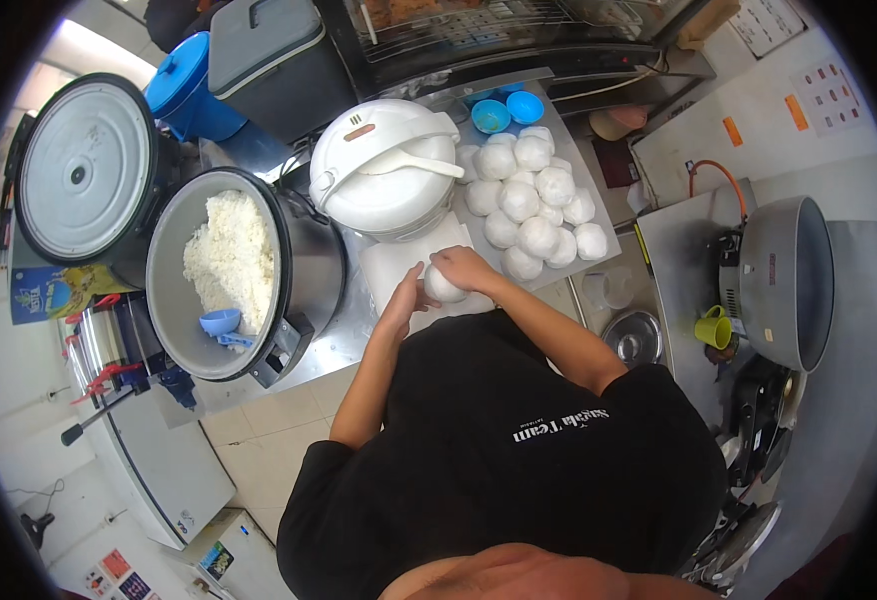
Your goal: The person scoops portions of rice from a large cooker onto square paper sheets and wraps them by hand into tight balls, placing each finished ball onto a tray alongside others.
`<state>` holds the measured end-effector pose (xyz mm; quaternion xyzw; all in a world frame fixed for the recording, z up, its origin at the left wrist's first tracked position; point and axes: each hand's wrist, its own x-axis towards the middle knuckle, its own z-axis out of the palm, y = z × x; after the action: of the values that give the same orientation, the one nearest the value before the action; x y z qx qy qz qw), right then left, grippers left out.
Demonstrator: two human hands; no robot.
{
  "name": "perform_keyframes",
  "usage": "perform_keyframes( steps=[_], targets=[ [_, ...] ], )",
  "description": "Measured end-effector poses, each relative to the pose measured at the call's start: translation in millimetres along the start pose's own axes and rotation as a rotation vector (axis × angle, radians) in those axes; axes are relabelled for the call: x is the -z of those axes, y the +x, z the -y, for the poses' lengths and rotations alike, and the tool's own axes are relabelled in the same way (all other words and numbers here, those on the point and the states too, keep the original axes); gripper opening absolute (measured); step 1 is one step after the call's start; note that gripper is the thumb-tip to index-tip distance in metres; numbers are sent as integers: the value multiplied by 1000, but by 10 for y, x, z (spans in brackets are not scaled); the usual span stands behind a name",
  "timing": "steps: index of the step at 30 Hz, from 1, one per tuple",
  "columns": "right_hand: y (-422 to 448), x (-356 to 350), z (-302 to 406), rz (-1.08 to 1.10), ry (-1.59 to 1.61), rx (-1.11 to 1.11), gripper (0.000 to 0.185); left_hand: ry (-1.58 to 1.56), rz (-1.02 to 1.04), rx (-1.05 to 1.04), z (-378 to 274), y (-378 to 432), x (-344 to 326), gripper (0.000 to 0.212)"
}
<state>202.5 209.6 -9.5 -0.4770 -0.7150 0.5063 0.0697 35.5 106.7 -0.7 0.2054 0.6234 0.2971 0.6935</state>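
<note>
Between my two hands is a white paper-wrapped ball (444,285), low in front of my chest. My right hand (462,268) closes over its top and right side. My left hand (411,291) lies against its left side, fingers partly hidden beneath it. White wrapping sheets (387,271) lie flat on the counter under and beside the hands. To the right, several similar wrapped balls (538,237) are piled on the metal counter. On the left a large open pot (165,300) holds cooked white rice (232,255), with a blue scoop (220,322) resting in it.
A white rice cooker (386,191) with a white paddle (408,163) on its lid stands just beyond the sheets. Blue bowls (525,108) sit behind the pile. A cup sealing machine (112,337) is at left; a yellow-green mug (713,330) and large grey pan (783,281) are at right.
</note>
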Motion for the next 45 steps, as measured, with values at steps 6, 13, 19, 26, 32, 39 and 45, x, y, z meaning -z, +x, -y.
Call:
perform_keyframes(
  steps=[6,13,19,26,32,39,45],
  targets=[
    [-327,448,55,-102,-138,42,47,157,-85,-224,-203,-120,-229,65],
    [-509,1623,-1013,-925,45,-348,64,519,-125,-535,-438,-175,-572,34],
    [-245,1845,-1540,-982,36,-589,62,759,47,-999,-718,257,-1239,30],
    [-244,1632,-1382,-1112,-425,-313,49,787,223,-842,-792,210,-1352,32],
    [-319,2216,-2032,-1022,-12,-194,45,587,248,-608,-620,-24,-621,37],
    [-70,2803,539,-871,300,287,36,-167,-276,-323,247,-948,232,30],
    [134,1473,3194,-128,36,825,19,-1289,-946,-496,861,-1376,431,35]
  ],
)
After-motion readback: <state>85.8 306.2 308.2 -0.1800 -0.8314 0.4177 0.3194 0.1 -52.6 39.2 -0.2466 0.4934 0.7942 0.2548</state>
